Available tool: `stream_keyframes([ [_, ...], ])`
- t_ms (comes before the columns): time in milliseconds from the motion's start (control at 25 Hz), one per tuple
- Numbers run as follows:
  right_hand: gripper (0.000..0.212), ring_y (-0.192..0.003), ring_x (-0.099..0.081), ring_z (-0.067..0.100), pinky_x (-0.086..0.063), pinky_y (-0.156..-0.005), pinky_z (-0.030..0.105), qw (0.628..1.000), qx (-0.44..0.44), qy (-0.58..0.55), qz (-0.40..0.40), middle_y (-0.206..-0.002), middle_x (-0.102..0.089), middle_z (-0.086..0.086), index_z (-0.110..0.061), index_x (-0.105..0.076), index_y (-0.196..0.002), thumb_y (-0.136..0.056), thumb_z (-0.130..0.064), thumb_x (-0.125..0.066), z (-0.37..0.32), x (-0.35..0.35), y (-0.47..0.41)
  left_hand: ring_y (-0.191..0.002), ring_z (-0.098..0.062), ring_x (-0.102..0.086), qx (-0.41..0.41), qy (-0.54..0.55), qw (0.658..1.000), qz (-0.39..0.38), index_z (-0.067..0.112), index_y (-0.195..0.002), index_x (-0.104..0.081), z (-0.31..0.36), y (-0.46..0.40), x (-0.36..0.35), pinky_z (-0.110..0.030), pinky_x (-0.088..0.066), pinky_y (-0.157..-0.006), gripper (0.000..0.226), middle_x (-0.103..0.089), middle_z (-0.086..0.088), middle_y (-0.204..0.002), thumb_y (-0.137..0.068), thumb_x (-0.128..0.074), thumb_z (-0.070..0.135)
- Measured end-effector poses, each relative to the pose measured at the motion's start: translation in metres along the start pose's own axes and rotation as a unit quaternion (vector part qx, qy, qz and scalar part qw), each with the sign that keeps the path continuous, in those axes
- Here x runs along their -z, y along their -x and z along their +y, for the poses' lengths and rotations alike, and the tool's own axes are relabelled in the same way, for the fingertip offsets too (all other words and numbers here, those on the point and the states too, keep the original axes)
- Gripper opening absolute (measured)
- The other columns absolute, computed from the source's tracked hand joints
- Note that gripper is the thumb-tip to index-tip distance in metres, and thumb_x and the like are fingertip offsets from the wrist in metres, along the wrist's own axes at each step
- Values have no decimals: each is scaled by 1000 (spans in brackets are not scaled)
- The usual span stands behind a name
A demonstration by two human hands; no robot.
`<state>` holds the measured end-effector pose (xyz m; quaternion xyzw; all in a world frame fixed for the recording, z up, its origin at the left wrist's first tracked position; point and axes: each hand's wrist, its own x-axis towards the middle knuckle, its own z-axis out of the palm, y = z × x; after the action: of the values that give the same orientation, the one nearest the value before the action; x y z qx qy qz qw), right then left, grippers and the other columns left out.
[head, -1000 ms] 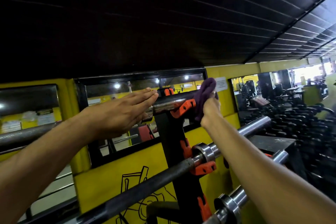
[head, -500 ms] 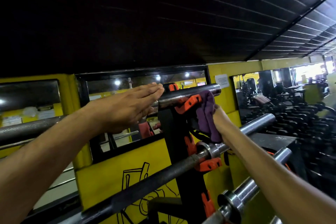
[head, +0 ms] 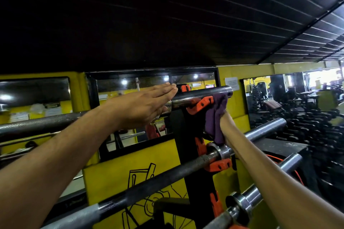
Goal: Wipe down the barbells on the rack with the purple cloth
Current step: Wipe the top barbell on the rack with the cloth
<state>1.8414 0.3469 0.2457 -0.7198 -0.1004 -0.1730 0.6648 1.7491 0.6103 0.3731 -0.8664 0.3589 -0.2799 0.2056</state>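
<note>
While bunched in right hand [head: 226,126], purple cloth [head: 216,117].

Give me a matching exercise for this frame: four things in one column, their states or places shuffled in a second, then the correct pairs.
Things:
1. left hand
2. cloth
3. top barbell
4. hooks

States or places:
A. orange, fixed to the black rack post
B. purple, gripped by the right hand
C. flat, fingers straight, against a bar
D. shiny sleeve end just above the cloth

Pairs: 1-C, 2-B, 3-D, 4-A
</note>
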Motion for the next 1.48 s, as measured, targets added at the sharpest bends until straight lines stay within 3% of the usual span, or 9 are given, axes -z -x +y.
stream_keyframes([
  [160, 24, -73, -60, 11, -46, -51, 12, 997, 62, -15, 38, -73, -65, -9, -17, -57, -90, -108, -14, -42, -24, 21, 37, -145, 5, 21, -8, 9, 1000, -4, 28, -157, 10, 1, -1, 2, -17, 9, -118, 61, 17, 15, -163, -106, -21, 40],
  [320, 23, -67, -68, 9, -51, -54, 20, 993, 96, -65, -9, -73, -73, -4, -14, -65, -101, -107, -22, -44, -31, 31, 76, -138, 17, 23, 4, 16, 1000, 0, 32, -156, 9, -6, 26, 9, -2, 15, -106, 60, 17, 20, -161, -105, -20, 42],
  [440, 24, -67, -68, 0, -50, -57, 15, 988, 125, -79, -30, -72, -73, -9, -16, -64, -100, -107, -11, -41, -21, 6, 97, -141, 15, 20, 22, 0, 1000, -20, 39, -154, 12, -21, 57, 10, -13, 9, -117, 73, 17, 23, -161, -88, 4, 71],
  [640, 39, -93, -74, 26, -59, -83, 43, 989, 67, -133, -10, -99, -77, 8, -22, -71, -104, -101, -54, -49, -48, -57, 67, -144, 11, 16, 45, -28, 998, -31, 51, -148, 18, -33, 89, 11, -15, 5, -116, 78, 18, 28, -159, -75, 24, 77],
  [920, 27, -66, -59, 5, -46, -56, 11, 980, 85, -181, 14, -71, -65, -4, -17, -55, -83, -107, -17, -42, -39, -104, 69, -143, 7, 8, 51, -52, 997, 2, 44, -151, 14, -30, 95, 7, -9, 6, -109, 59, 13, 24, -158, -95, -1, 55],
  [1080, 20, -73, -64, 14, -48, -53, 11, 952, 77, -273, 118, -77, -65, -3, -19, -57, -95, -108, -22, -41, -40, -99, 55, -147, 4, 9, 50, -58, 997, -4, 42, -152, 15, -36, 99, 4, -15, 1, -115, 65, 14, 22, -160, -88, 6, 56],
  [1240, 22, -83, -71, 14, -51, -61, 16, 975, 73, -208, 38, -80, -66, 0, -16, -60, -95, -107, -19, -42, -41, -115, 73, -146, 5, 8, 43, -65, 997, -3, 42, -151, 17, -35, 98, 4, -12, 6, -111, 64, 15, 22, -160, -89, 4, 51],
  [1360, 27, -68, -63, 11, -48, -50, 12, 961, 80, -255, 76, -70, -62, -7, -21, -56, -84, -107, -15, -43, -49, -97, 76, -146, 4, 5, 46, -64, 997, 5, 43, -152, 15, -35, 98, 4, -14, 2, -112, 65, 13, 23, -160, -88, 4, 54],
  [1480, 27, -73, -64, 11, -51, -63, 19, 979, 113, -158, 58, -71, -66, -9, -21, -60, -84, -107, -22, -45, -50, -96, 82, -143, 4, 6, 53, -74, 996, 0, 41, -152, 14, -31, 97, 5, -13, 5, -110, 69, 14, 22, -159, -85, 8, 54],
])
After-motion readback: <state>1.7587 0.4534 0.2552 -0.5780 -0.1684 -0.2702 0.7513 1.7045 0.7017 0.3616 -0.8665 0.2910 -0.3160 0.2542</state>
